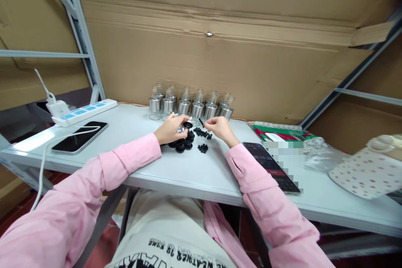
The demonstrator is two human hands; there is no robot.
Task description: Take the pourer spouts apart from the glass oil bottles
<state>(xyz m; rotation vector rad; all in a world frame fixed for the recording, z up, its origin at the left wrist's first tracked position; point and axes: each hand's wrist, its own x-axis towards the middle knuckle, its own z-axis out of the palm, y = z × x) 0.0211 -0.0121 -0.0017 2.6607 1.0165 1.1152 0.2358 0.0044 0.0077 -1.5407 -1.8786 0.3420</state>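
My left hand (171,129) is closed on a round black cap (187,125), gripped between thumb and fingers. Pinched in my right hand (220,129) is a short black stick-like piece (201,122), held a little to the right of the cap and apart from it. Under and beside my left hand lies a pile of round black caps (180,147). Several short black rods (199,132) are scattered between the hands. Closer to me sits a small heap of tiny black pieces (203,148). Some small white parts show partly behind my left hand.
Several glass bottles with silver metal sleeves (197,109) stand in rows at the back. On the left are a phone (80,137) and a white power strip (86,112). A dark tablet or phone (270,167), clear plastic bags (323,155) and a dotted pouch (367,171) lie right.
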